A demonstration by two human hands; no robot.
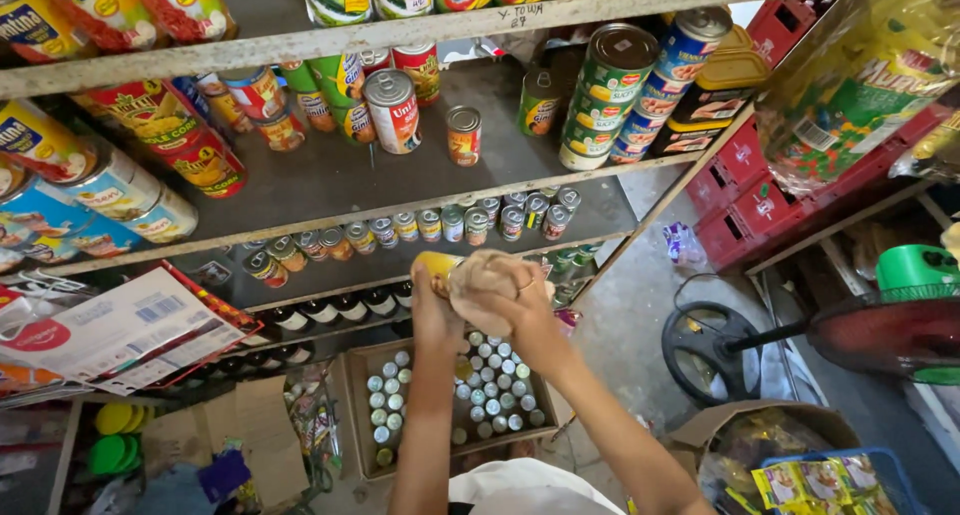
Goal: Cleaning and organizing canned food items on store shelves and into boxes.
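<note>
My left hand (432,305) grips a can with a yellow label (436,266), held out in front of the shelves. My right hand (520,300) presses a crumpled beige cloth (487,285) against that can; a ring shows on one finger. Both hands hover over an open cardboard box (357,375) on the floor, filled with several small cans seen from the top. Just beyond the hands, a row of small cans (430,225) lines the front of a grey shelf (330,180).
Wooden shelves hold several larger cans (392,110) and stacked tins (620,90). Red crates (745,190) stand at right. A fan base (715,350) and green fan (915,275) sit on the floor. A box of packets (800,480) is lower right; papers (110,335) lie left.
</note>
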